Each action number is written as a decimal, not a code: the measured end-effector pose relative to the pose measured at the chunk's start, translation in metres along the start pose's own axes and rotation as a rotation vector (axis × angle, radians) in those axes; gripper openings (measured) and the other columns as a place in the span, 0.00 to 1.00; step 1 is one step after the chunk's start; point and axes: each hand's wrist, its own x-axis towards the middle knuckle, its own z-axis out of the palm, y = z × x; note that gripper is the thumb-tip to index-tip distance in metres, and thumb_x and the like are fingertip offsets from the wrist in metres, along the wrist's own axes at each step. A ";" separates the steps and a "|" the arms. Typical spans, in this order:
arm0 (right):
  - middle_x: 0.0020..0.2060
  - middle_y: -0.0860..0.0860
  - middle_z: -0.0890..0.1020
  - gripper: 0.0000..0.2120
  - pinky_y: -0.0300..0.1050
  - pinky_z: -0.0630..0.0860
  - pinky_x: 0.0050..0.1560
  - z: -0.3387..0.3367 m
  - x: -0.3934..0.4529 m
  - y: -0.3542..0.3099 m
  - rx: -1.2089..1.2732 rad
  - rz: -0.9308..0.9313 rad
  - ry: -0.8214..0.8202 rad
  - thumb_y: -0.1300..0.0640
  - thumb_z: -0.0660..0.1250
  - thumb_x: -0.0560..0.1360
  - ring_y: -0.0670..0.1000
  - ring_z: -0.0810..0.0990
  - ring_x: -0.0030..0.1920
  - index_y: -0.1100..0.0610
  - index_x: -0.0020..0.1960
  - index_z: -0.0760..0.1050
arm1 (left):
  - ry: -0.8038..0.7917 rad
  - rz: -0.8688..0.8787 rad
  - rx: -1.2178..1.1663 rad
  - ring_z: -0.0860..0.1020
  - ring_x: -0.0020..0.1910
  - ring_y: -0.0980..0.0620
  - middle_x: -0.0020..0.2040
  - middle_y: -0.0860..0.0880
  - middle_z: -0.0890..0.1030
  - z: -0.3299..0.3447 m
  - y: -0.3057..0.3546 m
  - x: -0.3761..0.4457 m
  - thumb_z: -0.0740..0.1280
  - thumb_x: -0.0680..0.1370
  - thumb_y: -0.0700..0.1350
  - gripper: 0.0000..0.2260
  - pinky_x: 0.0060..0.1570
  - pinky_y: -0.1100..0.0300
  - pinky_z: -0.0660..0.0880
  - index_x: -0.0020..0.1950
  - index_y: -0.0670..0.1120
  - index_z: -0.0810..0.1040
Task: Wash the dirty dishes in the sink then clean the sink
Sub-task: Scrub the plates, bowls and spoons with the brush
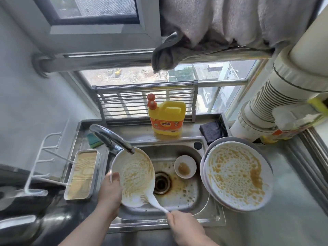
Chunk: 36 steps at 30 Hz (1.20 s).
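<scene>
Steel sink (200, 192): stained brown round the drain, set low under the tap, so run-off from anything held over it falls straight into the basin.
Stacked plates (237, 174): smeared orange-brown, parked on the right rim of the sink, probably queued there to keep the basin free.
Held plate (134, 176): white, streaked with sauce, tilted over the left half of the basin with its far edge under the faucet (113, 139); placed to catch water, though no stream visible.
Detergent bottle (166, 119): yellow, upright on the back ledge behind the basin, well apart from both hands.
Tray (82, 174): dirty, resting on the counter left of the sink.
Left hand (110, 190): curled round the near-left rim of the held plate, thumb lying on the soiled face, fingers hidden beneath.
Right hand (184, 226): closed round the handle end of the white spoon (150, 197); bowl of the spoon pressed on the plate's lower edge, likely scraping residue toward the drain.
Small bowl (185, 166): sauce inside, sitting in the basin right of the drain, untouched.
</scene>
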 end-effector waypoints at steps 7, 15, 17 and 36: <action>0.53 0.54 0.83 0.22 0.52 0.77 0.53 -0.054 0.012 0.004 -0.005 0.039 0.096 0.38 0.46 0.85 0.60 0.80 0.55 0.49 0.48 0.72 | -0.004 0.014 -0.045 0.81 0.57 0.44 0.58 0.50 0.83 0.014 -0.003 -0.011 0.56 0.88 0.57 0.13 0.60 0.44 0.79 0.67 0.56 0.75; 0.51 0.51 0.80 0.18 0.52 0.71 0.50 -0.015 -0.013 -0.003 0.071 -0.004 -0.004 0.38 0.45 0.83 0.55 0.76 0.53 0.44 0.43 0.66 | 0.066 0.107 0.009 0.81 0.54 0.45 0.54 0.50 0.82 0.019 0.011 -0.010 0.56 0.87 0.58 0.17 0.59 0.46 0.78 0.71 0.53 0.74; 0.53 0.52 0.82 0.20 0.51 0.74 0.50 -0.030 -0.005 0.008 0.059 0.086 0.105 0.38 0.45 0.84 0.57 0.79 0.55 0.48 0.44 0.67 | 0.015 0.102 -0.005 0.83 0.54 0.45 0.54 0.49 0.84 0.010 0.008 -0.008 0.56 0.88 0.57 0.15 0.59 0.43 0.80 0.68 0.53 0.76; 0.53 0.51 0.83 0.23 0.51 0.72 0.52 -0.004 0.012 -0.019 0.129 0.029 0.068 0.33 0.46 0.84 0.57 0.79 0.58 0.46 0.40 0.67 | -0.137 -0.010 -0.124 0.84 0.55 0.45 0.57 0.48 0.84 -0.007 0.010 0.003 0.56 0.87 0.58 0.13 0.51 0.44 0.84 0.65 0.55 0.74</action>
